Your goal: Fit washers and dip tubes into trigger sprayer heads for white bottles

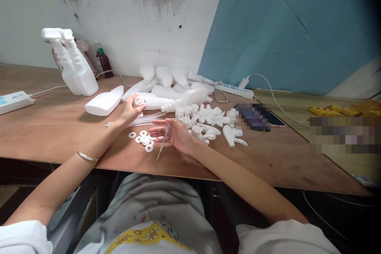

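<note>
My left hand (129, 112) is closed round a small white plastic cap-like part (138, 102), its round opening facing up; the fingers hide some of it. In my right hand (181, 137) a thin screwdriver (164, 142) with a clear handle rests between thumb and fingers, its metal tip pointing down toward the table edge. Below the hands lie several white ring washers (149, 148). Thin white tubes (150, 118) lie just behind them. To the right of my right hand sit a pile of white sprayer parts (208, 115) and a white trigger head (229, 135).
White empty-looking bottles (187, 97) are heaped behind the hands, with one bottle (104, 101) lying at left. Two assembled spray bottles (79, 73) stand near a dark sauce bottle (104, 62). Power strips (235, 89), cables and phones (256, 118) lie about the brown table (268, 158).
</note>
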`<state>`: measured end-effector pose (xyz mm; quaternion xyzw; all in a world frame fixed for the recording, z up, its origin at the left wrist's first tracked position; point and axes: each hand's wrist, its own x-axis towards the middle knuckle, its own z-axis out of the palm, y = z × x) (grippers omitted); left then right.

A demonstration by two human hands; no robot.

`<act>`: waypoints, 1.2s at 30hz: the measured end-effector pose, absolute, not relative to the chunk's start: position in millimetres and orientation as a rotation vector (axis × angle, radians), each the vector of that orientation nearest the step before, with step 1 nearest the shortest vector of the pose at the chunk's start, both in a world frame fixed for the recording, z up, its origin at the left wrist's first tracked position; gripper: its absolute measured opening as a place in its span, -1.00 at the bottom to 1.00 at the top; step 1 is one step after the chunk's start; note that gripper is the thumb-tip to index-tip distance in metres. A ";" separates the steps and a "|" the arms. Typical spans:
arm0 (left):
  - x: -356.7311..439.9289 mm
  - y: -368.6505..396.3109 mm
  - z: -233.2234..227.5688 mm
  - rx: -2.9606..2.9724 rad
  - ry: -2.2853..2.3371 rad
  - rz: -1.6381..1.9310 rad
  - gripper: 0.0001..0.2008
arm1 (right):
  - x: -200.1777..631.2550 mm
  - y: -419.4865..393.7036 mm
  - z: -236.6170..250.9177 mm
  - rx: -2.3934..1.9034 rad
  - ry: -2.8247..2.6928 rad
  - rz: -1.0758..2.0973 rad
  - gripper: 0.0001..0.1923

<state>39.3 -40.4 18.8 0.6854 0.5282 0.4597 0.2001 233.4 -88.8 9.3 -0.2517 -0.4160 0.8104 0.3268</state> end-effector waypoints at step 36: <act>172.7 -7.7 68.6 2.369 1.296 0.957 -0.64 | 227.6 -95.9 -3.2 -0.379 -1.580 2.283 -0.56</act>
